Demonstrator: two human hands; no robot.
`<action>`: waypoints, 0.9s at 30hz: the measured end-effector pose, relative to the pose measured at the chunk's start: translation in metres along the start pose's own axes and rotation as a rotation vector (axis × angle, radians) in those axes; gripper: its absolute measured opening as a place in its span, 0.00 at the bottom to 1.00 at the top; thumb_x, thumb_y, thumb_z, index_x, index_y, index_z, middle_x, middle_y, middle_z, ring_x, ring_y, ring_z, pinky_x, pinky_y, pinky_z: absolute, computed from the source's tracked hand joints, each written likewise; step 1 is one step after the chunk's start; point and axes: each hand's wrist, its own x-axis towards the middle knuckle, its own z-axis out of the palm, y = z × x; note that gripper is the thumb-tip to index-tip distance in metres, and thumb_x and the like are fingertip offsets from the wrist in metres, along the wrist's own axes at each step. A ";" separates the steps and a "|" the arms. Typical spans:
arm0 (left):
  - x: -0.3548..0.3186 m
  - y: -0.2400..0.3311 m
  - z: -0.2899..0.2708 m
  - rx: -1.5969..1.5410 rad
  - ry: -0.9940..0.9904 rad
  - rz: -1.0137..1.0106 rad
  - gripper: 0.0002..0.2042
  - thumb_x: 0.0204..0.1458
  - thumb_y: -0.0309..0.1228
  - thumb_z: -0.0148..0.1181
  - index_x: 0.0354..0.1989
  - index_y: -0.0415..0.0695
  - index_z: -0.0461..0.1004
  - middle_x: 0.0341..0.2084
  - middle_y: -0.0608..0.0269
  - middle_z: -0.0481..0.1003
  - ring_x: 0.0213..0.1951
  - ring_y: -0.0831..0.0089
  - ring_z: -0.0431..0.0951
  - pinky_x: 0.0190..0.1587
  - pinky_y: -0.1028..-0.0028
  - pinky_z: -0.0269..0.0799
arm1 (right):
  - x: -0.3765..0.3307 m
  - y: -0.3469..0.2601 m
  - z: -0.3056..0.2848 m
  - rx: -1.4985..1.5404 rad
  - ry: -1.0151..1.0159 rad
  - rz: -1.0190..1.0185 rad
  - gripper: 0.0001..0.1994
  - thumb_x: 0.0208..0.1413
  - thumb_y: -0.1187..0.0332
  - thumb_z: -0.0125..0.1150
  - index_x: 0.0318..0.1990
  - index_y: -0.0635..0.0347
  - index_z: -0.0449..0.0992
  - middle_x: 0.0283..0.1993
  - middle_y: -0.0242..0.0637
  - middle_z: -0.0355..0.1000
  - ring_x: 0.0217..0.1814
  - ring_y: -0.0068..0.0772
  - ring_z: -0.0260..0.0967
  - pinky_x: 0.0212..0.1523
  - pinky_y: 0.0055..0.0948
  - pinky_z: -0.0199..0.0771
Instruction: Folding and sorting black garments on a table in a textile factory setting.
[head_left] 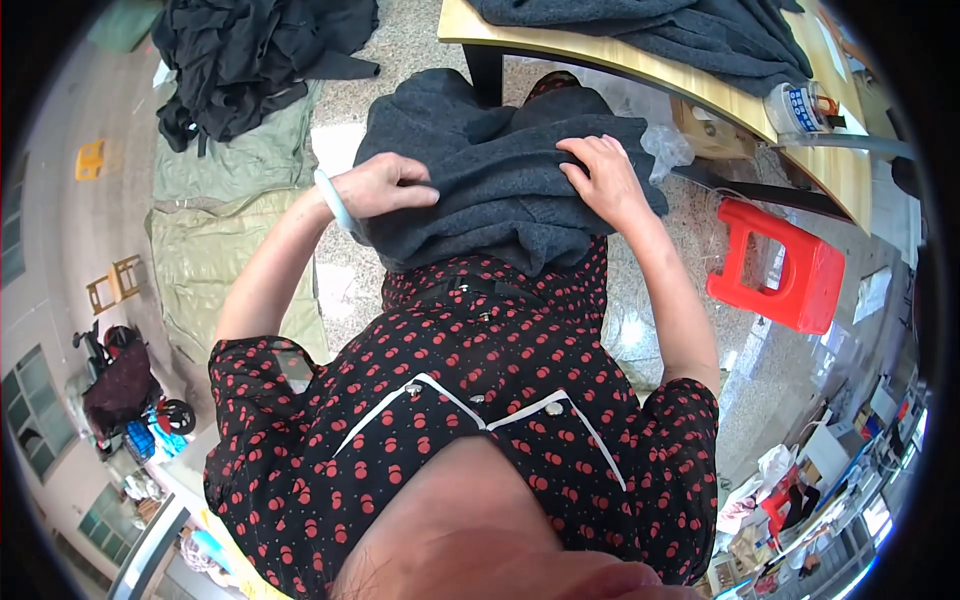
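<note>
A bunched dark grey woolly cloth (480, 215) lies across my lap in thick folds; its full shape is hidden. My left hand (385, 187), with a pale bangle at the wrist, is at the cloth's left part. Its fingers curl in against a fold and the thumb points right along it. On the right part of the same cloth rests my right hand (607, 178). Its fingers are stretched over the upper fold, and the thumb stands apart from them.
More dark grey cloth (660, 30) and a clear jar (800, 108) lie on the wooden table (620, 52) ahead. A red plastic stool (822, 285) is on the floor at right. Black garments (235, 60) are heaped at far left, beside a green sheet (235, 275).
</note>
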 end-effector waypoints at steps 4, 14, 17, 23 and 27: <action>0.044 0.002 0.005 0.123 0.420 0.130 0.15 0.47 0.42 0.53 0.30 0.40 0.72 0.27 0.51 0.73 0.33 0.59 0.74 0.36 0.67 0.67 | -0.016 -0.014 0.000 -0.006 0.170 -0.067 0.09 0.43 0.72 0.58 0.34 0.58 0.72 0.30 0.37 0.67 0.35 0.39 0.65 0.45 0.35 0.62; 0.145 0.052 0.034 0.204 0.309 0.209 0.32 0.34 0.48 0.63 0.42 0.34 0.68 0.38 0.44 0.70 0.43 0.55 0.70 0.45 0.68 0.65 | -0.034 -0.029 -0.007 -0.035 0.162 -0.008 0.08 0.42 0.76 0.56 0.34 0.62 0.71 0.30 0.39 0.67 0.36 0.40 0.65 0.41 0.33 0.64; 0.145 0.061 0.033 0.289 0.182 0.165 0.35 0.30 0.48 0.65 0.44 0.33 0.67 0.40 0.43 0.69 0.45 0.55 0.69 0.47 0.68 0.64 | -0.038 -0.035 -0.012 -0.021 0.161 -0.009 0.08 0.43 0.77 0.54 0.34 0.63 0.70 0.31 0.40 0.66 0.37 0.40 0.65 0.42 0.33 0.64; 0.142 0.063 0.048 0.338 0.149 0.343 0.22 0.37 0.37 0.62 0.40 0.36 0.71 0.32 0.45 0.73 0.38 0.54 0.72 0.43 0.68 0.66 | -0.041 -0.031 -0.007 0.013 0.135 0.046 0.07 0.43 0.78 0.52 0.33 0.64 0.68 0.31 0.41 0.66 0.37 0.42 0.64 0.41 0.34 0.64; 0.145 0.050 0.023 -0.225 0.214 0.303 0.23 0.40 0.41 0.60 0.40 0.35 0.71 0.36 0.47 0.73 0.40 0.60 0.73 0.44 0.70 0.65 | -0.040 -0.037 -0.009 0.035 0.181 0.052 0.07 0.42 0.78 0.51 0.32 0.64 0.68 0.30 0.42 0.66 0.36 0.42 0.64 0.39 0.34 0.64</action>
